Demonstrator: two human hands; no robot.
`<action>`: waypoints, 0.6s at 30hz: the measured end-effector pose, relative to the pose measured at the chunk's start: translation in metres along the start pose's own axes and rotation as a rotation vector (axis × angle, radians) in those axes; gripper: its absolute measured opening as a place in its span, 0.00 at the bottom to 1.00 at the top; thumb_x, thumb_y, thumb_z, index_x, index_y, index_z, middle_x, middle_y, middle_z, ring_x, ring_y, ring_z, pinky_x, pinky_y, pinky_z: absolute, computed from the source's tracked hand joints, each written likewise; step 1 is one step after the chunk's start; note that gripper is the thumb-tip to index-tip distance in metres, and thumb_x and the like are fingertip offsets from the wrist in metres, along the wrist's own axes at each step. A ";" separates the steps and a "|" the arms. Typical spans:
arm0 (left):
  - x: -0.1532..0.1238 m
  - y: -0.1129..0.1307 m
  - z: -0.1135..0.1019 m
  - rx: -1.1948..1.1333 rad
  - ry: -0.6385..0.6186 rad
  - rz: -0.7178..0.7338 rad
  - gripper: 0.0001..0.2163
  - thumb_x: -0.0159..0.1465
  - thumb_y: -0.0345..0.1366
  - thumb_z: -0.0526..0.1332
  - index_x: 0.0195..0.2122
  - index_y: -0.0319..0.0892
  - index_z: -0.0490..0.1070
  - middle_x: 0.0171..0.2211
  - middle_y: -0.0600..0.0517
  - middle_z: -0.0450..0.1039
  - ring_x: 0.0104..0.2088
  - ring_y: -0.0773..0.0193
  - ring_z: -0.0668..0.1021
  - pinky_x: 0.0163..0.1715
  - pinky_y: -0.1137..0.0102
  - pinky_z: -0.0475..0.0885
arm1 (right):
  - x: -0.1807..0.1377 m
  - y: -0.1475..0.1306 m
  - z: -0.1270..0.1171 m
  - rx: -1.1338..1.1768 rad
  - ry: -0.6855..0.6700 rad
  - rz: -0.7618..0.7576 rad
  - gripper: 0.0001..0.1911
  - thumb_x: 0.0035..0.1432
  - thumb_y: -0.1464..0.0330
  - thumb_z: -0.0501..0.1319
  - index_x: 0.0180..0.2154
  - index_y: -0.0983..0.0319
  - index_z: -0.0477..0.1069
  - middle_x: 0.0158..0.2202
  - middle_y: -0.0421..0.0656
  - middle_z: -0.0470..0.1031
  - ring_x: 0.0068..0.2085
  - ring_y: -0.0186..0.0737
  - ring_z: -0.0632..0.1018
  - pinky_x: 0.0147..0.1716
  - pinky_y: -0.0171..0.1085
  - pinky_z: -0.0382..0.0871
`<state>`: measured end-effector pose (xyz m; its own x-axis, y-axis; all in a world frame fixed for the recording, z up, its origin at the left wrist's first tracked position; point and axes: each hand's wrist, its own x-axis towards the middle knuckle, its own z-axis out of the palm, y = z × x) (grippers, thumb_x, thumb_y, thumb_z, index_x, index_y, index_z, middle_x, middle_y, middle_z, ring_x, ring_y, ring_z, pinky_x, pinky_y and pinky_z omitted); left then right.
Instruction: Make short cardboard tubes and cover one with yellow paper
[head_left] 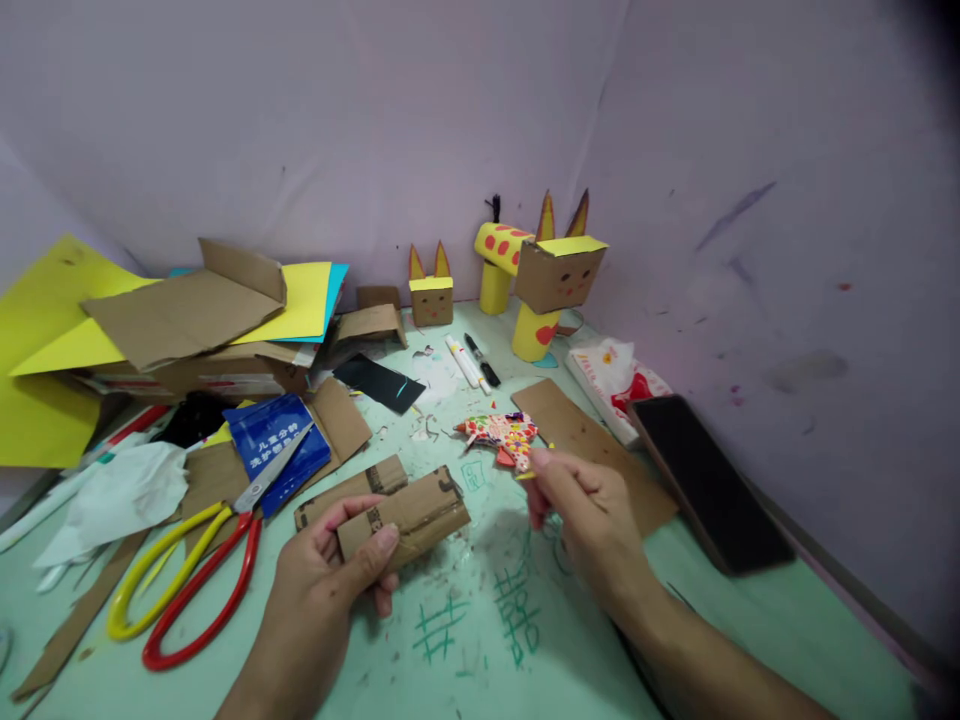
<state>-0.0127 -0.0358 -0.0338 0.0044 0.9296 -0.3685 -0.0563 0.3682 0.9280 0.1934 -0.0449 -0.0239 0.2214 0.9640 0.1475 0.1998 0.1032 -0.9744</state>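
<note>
My left hand (330,585) is closed around a flat folded cardboard piece (412,518), with the thumb pressed on top. Just behind it lies a second cardboard strip (379,473), partly covered. My right hand (581,500) is in a pinch above the table. Small yellow slivers show at its fingertips; what exactly it grips is too small to tell. Close beyond those fingertips is a colourful patterned piece (501,432), which looks like folded paper or cloth. To the left of my left hand rest scissors (246,515) with one yellow and one red handle.
At the back stand a cardboard animal head (432,303) and a yellow spotted cardboard animal (536,330). Stacked cardboard and coloured paper (187,310) fill the left. Markers (476,362), a black card (381,383), a tissue pack (615,375), flat cardboard (592,440) and a phone (709,480) lie around.
</note>
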 end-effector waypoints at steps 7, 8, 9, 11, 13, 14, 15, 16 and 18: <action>-0.001 -0.002 0.001 -0.030 0.015 -0.022 0.27 0.46 0.43 0.71 0.43 0.40 0.64 0.17 0.58 0.70 0.14 0.70 0.70 0.12 0.77 0.63 | 0.004 0.002 -0.003 0.011 -0.205 -0.032 0.07 0.52 0.71 0.58 0.35 0.60 0.73 0.31 0.42 0.74 0.25 0.33 0.71 0.21 0.32 0.64; 0.000 -0.003 0.000 -0.016 0.008 -0.017 0.26 0.47 0.43 0.71 0.43 0.40 0.64 0.17 0.58 0.70 0.15 0.70 0.70 0.13 0.77 0.63 | 0.005 0.003 -0.002 0.039 -0.150 0.037 0.10 0.52 0.70 0.58 0.38 0.60 0.73 0.32 0.43 0.75 0.23 0.33 0.70 0.20 0.32 0.64; 0.000 -0.005 0.000 0.002 -0.004 -0.009 0.25 0.48 0.42 0.70 0.43 0.40 0.65 0.17 0.58 0.70 0.15 0.70 0.70 0.14 0.77 0.64 | 0.005 0.004 -0.001 0.054 -0.124 0.100 0.10 0.52 0.69 0.59 0.38 0.61 0.73 0.31 0.42 0.75 0.22 0.32 0.69 0.19 0.32 0.64; 0.000 -0.008 -0.001 0.038 -0.043 0.012 0.23 0.49 0.42 0.70 0.43 0.40 0.65 0.17 0.57 0.70 0.15 0.69 0.71 0.14 0.76 0.64 | 0.004 0.004 0.003 0.061 -0.163 0.169 0.08 0.49 0.66 0.62 0.33 0.62 0.74 0.30 0.43 0.75 0.21 0.32 0.69 0.19 0.32 0.65; -0.001 -0.009 0.000 0.054 -0.072 0.022 0.23 0.50 0.43 0.70 0.43 0.40 0.65 0.18 0.56 0.71 0.15 0.68 0.71 0.14 0.76 0.65 | -0.001 0.003 0.009 0.074 -0.223 0.160 0.10 0.42 0.67 0.67 0.31 0.62 0.74 0.39 0.46 0.74 0.29 0.35 0.73 0.24 0.34 0.69; -0.002 -0.010 0.001 0.052 -0.075 0.022 0.23 0.49 0.44 0.70 0.43 0.41 0.65 0.19 0.56 0.71 0.15 0.68 0.71 0.14 0.76 0.65 | -0.003 0.002 0.011 0.086 -0.254 0.142 0.12 0.40 0.68 0.69 0.31 0.61 0.74 0.44 0.46 0.72 0.34 0.38 0.74 0.27 0.35 0.70; -0.003 -0.009 0.002 0.044 -0.076 0.019 0.23 0.49 0.44 0.70 0.42 0.41 0.65 0.20 0.56 0.72 0.15 0.69 0.71 0.14 0.76 0.65 | -0.006 0.002 0.014 0.105 -0.292 0.124 0.12 0.39 0.69 0.69 0.31 0.61 0.74 0.46 0.47 0.71 0.37 0.40 0.74 0.29 0.35 0.71; -0.004 -0.008 0.004 0.027 -0.078 0.010 0.23 0.49 0.44 0.70 0.42 0.41 0.66 0.20 0.56 0.72 0.15 0.69 0.71 0.14 0.76 0.65 | -0.007 0.002 0.016 0.125 -0.340 0.107 0.11 0.40 0.70 0.69 0.31 0.61 0.74 0.45 0.46 0.71 0.39 0.41 0.74 0.30 0.35 0.71; -0.006 -0.007 0.007 -0.018 -0.110 -0.037 0.21 0.49 0.44 0.70 0.41 0.42 0.67 0.22 0.55 0.72 0.16 0.70 0.70 0.14 0.76 0.65 | -0.009 0.001 0.018 0.133 -0.429 0.061 0.06 0.45 0.70 0.67 0.30 0.62 0.76 0.37 0.44 0.72 0.37 0.41 0.74 0.32 0.36 0.69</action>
<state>-0.0049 -0.0438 -0.0372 0.1165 0.9120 -0.3933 -0.0720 0.4027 0.9125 0.1740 -0.0493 -0.0294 -0.1924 0.9808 0.0328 0.0682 0.0467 -0.9966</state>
